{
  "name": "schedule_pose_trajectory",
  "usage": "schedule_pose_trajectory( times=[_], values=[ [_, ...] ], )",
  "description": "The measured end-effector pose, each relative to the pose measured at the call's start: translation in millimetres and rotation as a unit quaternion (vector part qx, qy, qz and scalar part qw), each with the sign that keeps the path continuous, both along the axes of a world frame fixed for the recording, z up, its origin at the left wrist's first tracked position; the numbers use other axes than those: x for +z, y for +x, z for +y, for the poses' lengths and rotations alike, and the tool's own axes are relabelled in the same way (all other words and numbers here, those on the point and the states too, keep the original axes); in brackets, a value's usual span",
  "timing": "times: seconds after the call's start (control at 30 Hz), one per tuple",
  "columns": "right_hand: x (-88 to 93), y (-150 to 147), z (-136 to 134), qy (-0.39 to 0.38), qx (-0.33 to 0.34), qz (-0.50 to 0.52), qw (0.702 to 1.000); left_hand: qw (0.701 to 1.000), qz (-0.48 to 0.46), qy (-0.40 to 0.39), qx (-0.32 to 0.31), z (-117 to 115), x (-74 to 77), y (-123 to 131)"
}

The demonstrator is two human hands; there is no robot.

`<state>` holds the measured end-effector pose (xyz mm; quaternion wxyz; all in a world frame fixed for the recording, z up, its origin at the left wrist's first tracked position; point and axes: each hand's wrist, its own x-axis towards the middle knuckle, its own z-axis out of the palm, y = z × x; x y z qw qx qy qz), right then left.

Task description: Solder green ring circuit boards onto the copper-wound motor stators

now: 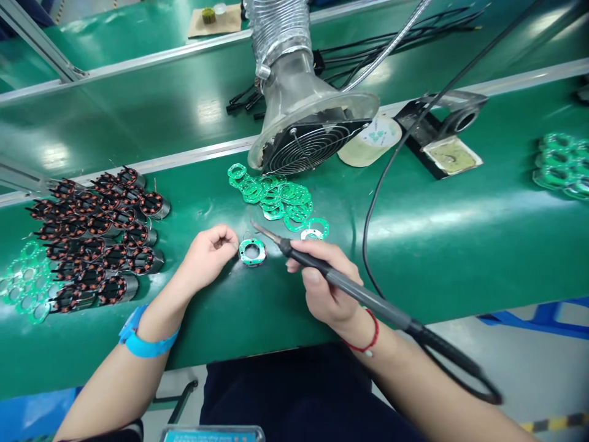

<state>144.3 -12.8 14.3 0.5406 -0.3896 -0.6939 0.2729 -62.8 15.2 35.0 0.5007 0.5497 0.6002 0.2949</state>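
My right hand [329, 285] grips a soldering iron [354, 285] like a pen, its bare tip pointing left, just above and to the right of a ring-shaped green circuit board [252, 260]. The board lies flat on the bench and seems to sit on a motor stator, mostly hidden beneath it. Against the board's left edge, my left hand [214, 250] is closed in a pinch; what its fingertips hold is too small to make out. A fine wire loop shows above the board, near the iron's tip.
A heap of green ring boards [280, 199] lies behind the hands, under a fume extractor hood [317, 110]. Wound stators [96, 239] stand in rows at left, beside more boards [27, 282]. An iron stand with sponge [451, 153] and a tape roll [368, 144] sit at back right.
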Motion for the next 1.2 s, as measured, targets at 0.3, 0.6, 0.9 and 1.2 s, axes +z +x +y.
schedule_pose_trajectory(
  times=[0.3,0.6,0.9,1.2],
  values=[
    [11.3,-3.8,2.7,0.001,0.053,-0.008,0.999,1.000,0.004,-0.004,0.010,0.2,-1.2,-0.4],
    [7.8,-3.1,1.6,-0.001,0.052,-0.019,0.998,1.000,0.004,-0.003,0.009,-0.9,-1.3,-0.2],
    [4.7,-22.9,16.6,-0.015,0.147,-0.268,0.952,1.000,0.011,0.025,-0.005,-0.5,-5.5,-1.7],
    [-6.9,-14.7,16.3,-0.005,0.026,-0.282,0.959,0.989,0.075,0.019,-0.126,-9.4,3.0,-5.6]
  ],
)
